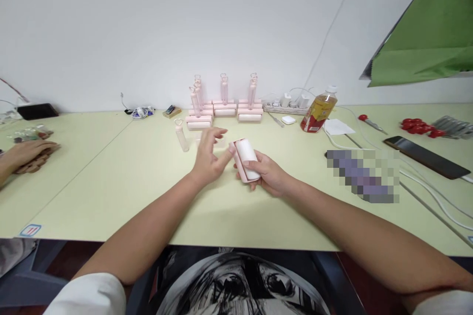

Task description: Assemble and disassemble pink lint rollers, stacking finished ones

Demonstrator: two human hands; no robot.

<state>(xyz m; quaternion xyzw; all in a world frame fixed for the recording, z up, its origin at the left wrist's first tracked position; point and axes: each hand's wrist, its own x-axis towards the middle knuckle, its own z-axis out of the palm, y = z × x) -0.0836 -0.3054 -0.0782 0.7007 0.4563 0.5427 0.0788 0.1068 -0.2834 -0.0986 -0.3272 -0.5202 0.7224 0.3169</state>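
Note:
My right hand (268, 174) is closed around a white lint roll in a pink holder (246, 159), held just above the pale green table (111, 182). My left hand (210, 155) hovers beside it with fingers spread, thumb tip touching the pink holder's end. A single pink handle with a heart-shaped top (181, 135) stands upright just left of my left hand. Behind it, several assembled pink rollers (223, 103) stand in rows near the wall.
Another person's hand (25, 153) rests at the table's left edge. A bottle of yellow drink (318, 110), a power strip (284, 106), a red-handled screwdriver (371, 123), a dark phone (424, 156), white cables (436, 192) and red parts (419, 126) lie to the right.

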